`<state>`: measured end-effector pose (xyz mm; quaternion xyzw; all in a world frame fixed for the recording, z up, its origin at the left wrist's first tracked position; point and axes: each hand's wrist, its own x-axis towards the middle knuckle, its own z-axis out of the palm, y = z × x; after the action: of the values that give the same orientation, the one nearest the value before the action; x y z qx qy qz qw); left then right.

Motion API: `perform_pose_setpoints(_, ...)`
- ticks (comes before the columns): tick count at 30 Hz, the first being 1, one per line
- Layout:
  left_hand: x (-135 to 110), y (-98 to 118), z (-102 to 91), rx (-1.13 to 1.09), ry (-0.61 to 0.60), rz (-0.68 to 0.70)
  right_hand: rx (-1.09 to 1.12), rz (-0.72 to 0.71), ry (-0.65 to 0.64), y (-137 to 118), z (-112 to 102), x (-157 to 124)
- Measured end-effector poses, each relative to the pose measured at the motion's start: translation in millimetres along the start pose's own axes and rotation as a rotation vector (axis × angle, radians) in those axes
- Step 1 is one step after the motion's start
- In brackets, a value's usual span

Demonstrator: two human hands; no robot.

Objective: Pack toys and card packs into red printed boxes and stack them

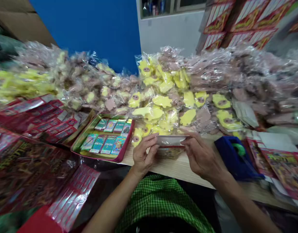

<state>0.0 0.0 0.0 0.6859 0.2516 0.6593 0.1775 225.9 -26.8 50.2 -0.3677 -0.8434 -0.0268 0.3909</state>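
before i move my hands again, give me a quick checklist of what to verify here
1. Grip on the held item: ok, left hand on one end, right hand on the other.
2. Contents of the held item: cannot tell, nothing inside shows clearly.
3. Cards sorted in the tray: ok, stacks stand in two rows.
4. Free room just beyond the hands: not ok, bagged yellow pieces are heaped there.
5. Right wrist free of the blue dispenser: cannot tell, they look close in this view.
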Motion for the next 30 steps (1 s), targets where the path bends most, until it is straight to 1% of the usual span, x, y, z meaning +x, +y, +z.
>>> perform_pose_setpoints(2, -4, 1, 7.7, -0.006, 0.129, -0.121, 0.005, 0.049, 0.031, -3, 4, 0)
perform_pose_setpoints(3, -6, 2, 10.8, -0.007, 0.17, -0.163, 0.007, 0.07, 0.044, -4, 6, 0)
perform_pose_setpoints(5, -7, 4, 14.0, -0.009, 0.212, -0.219, 0.01, 0.109, 0.07, -6, 7, -1)
perform_pose_setpoints(7, -6, 6, 13.0, -0.004, 0.175, -0.211, 0.013, 0.136, 0.081, -7, 6, -1)
perform_pose_setpoints(9, -2, 7, 9.5, 0.007, 0.102, -0.191, 0.037, 0.141, 0.059, -7, 6, -3)
perform_pose_setpoints(10, 0, 7, 7.7, 0.0, 0.072, -0.201, 0.063, 0.141, 0.048, -7, 6, -4)
perform_pose_setpoints(11, 1, 7, 6.3, -0.022, 0.058, -0.236, 0.097, 0.146, 0.049, -7, 7, -5)
perform_pose_setpoints(14, 4, 4, 5.7, -0.177, 0.072, -0.389, 0.2, 0.203, 0.105, -7, 8, -8)
perform_pose_setpoints(16, 3, 2, 7.1, -0.262, 0.054, -0.441, 0.209, 0.192, 0.105, -6, 7, -8)
perform_pose_setpoints(19, 0, 3, 9.3, -0.326, -0.04, -0.397, 0.136, 0.081, 0.009, -6, -1, -6)
perform_pose_setpoints(21, -2, 7, 11.2, -0.36, -0.067, -0.356, 0.111, 0.048, -0.048, -8, -6, -5)
perform_pose_setpoints(24, -2, 13, 15.9, -0.334, -0.013, -0.349, 0.107, 0.054, -0.071, -11, -8, -5)
perform_pose_setpoints(27, -1, 18, 20.6, -0.258, 0.056, -0.392, 0.068, 0.082, -0.036, -13, -5, -4)
perform_pose_setpoints(29, 0, 19, 21.3, -0.206, 0.06, -0.387, 0.044, 0.091, -0.027, -15, -4, -2)
perform_pose_setpoints(30, 1, 18, 20.5, -0.185, 0.048, -0.362, 0.039, 0.087, -0.028, -16, -4, -1)
